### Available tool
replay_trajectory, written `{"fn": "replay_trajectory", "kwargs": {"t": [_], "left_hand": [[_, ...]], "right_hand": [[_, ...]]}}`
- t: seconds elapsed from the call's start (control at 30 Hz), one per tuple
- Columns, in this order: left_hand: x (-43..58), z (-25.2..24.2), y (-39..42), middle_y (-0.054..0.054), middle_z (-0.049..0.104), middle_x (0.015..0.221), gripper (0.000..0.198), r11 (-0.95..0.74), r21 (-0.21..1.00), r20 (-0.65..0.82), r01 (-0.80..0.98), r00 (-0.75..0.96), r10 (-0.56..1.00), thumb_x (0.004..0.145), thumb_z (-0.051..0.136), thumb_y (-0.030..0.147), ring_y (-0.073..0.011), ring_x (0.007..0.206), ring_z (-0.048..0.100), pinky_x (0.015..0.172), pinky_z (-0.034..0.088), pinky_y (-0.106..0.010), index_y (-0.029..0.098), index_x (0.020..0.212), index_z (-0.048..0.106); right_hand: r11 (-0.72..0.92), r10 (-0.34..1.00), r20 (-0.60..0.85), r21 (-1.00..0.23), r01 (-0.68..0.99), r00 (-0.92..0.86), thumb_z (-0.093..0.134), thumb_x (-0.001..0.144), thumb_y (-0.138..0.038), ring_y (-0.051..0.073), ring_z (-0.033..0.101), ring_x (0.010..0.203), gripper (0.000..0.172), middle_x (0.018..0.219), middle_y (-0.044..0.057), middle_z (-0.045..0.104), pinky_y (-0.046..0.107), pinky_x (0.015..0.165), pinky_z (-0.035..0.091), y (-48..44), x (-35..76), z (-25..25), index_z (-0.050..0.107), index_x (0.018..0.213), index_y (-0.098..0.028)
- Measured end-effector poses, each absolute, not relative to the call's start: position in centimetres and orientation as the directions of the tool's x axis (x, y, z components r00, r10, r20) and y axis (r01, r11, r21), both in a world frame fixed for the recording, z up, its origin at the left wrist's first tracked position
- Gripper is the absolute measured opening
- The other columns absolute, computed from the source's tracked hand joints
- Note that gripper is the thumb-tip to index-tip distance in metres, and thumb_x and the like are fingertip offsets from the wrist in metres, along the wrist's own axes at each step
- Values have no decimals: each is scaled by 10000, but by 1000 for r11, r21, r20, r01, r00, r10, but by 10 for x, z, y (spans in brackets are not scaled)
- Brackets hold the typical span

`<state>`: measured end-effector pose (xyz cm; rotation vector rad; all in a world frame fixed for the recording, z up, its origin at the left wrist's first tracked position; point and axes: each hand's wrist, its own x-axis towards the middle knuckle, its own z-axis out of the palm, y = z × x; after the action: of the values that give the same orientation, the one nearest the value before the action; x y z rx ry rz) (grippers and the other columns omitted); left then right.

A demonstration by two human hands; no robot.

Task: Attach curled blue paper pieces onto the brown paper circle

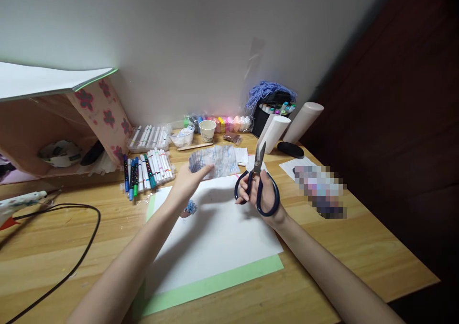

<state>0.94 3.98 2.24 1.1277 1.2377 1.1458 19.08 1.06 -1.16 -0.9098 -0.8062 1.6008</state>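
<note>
My left hand [192,176] pinches the near edge of a piece of paper [218,157] streaked grey, blue and white, with the thumb on top. The fingers beneath it are hidden. Navy-handled scissors [257,165] are in my right hand [266,192], fingers through the loops and blades pointing up and away. The scissors are to the right of the streaked paper, apart from it. Below both hands lies a large white sheet [218,238] over a light green sheet [215,288]. A small blue, ragged piece [191,207] rests on the white sheet beside my left wrist.
Several markers [147,171] lie at the left, before a flowered box [103,111]. A paper cup [207,130], clay packs [233,124], a marker holder [267,113] and white cylinders [278,132] line the wall. A black cable [98,218] and glue gun [21,202] are far left.
</note>
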Motion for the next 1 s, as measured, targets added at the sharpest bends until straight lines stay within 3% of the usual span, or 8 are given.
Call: {"fn": "replay_trajectory", "kwargs": {"t": [0.13,0.33,0.53,0.6,0.7,0.8,0.9,1.0], "left_hand": [[-9,33,49,-92,695,993,412,35,998,-40,-48,-99,994,634,723,349,-240,959,624,844,501,-346,127,974,654],[-17,42,50,-53,698,863,329,47,986,-69,-158,-133,989,632,729,289,-195,841,641,773,532,-308,123,905,649],[8,24,37,-87,677,1085,401,99,974,-85,-204,74,994,683,718,356,-236,1005,616,895,486,-372,153,1021,648],[20,14,31,-86,672,1108,408,153,970,-123,-188,164,979,690,714,370,-241,1034,606,914,471,-364,158,1033,648],[33,3,23,-85,693,1035,417,235,957,-192,-168,234,953,678,716,403,-242,977,622,865,487,-362,153,1006,660],[36,-2,21,-78,706,877,393,274,951,-239,-145,220,946,674,701,449,-222,868,637,790,503,-352,138,913,676],[34,-5,24,-58,683,753,374,310,941,-278,-138,212,937,673,686,478,-182,752,629,728,506,-320,131,811,667],[30,-6,29,-35,660,701,355,340,929,-312,-146,187,932,680,675,481,-151,678,611,687,497,-283,135,753,648]], "right_hand": [[-400,886,-264,-851,-340,-383,581,534,-797,96,473,431,640,586,-40,528,340,549,533,-2,185,-16,505,756,-202],[-413,824,-225,-867,-280,-519,514,700,-728,122,568,529,565,600,-11,584,329,640,540,-21,174,-32,521,864,-187],[-181,982,-143,-888,-423,-122,703,691,-493,164,674,674,387,900,57,693,284,621,548,-9,170,-28,506,853,-202],[-93,991,-126,-904,-418,53,757,643,-427,174,678,668,372,802,24,687,278,610,548,-1,175,-28,506,798,-201],[12,959,-66,-962,-274,275,772,625,-358,160,646,597,314,633,-17,633,281,609,531,9,186,-33,513,696,-195],[45,912,37,-999,-10,408,763,639,-329,162,628,587,273,619,-7,634,305,633,513,14,196,-37,535,694,-188],[108,870,175,-980,169,462,756,657,-320,157,619,604,289,662,-10,634,301,619,498,12,201,-35,526,781,-197],[164,874,246,-961,222,419,723,706,-325,146,611,604,251,663,-15,625,283,611,489,8,200,-29,521,794,-202]]}}
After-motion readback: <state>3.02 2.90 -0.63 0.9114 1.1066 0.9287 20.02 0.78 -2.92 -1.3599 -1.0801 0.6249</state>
